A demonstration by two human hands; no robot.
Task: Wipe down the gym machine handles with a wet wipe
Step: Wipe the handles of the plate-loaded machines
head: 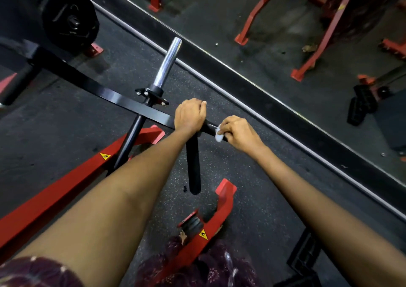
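The left hand (190, 113) is curled over the black arm of the machine, at the place where two black handles branch; its fingers wrap the top of this joint and hold nothing else, so I judge it steadies the machine. The right hand (239, 133) is just beside it, on the short handle (211, 129) which runs from the joint toward the right and a little toward the person; the fingers and thumb pinch a small white wet wipe (218, 134) and press it on the bar. The wipe is folded small, between the fingertips and the black surface; only a short bare part of the handle shows between the two hands.

The second handle (193, 166) goes down from the same joint toward the person, its long axis almost at a right angle to the first one; its free end hangs above the speckled floor (252, 176), near the red frame (222, 207). This handle lies below and to the left of the wipe, under the left wrist; the right hand, which carries the wipe, is the one that must reach it, and the left forearm is partly in the way.

The chrome weight peg (168, 62) stands beyond the joint and is not a handle; how much of each handle is already wiped, I cannot tell.
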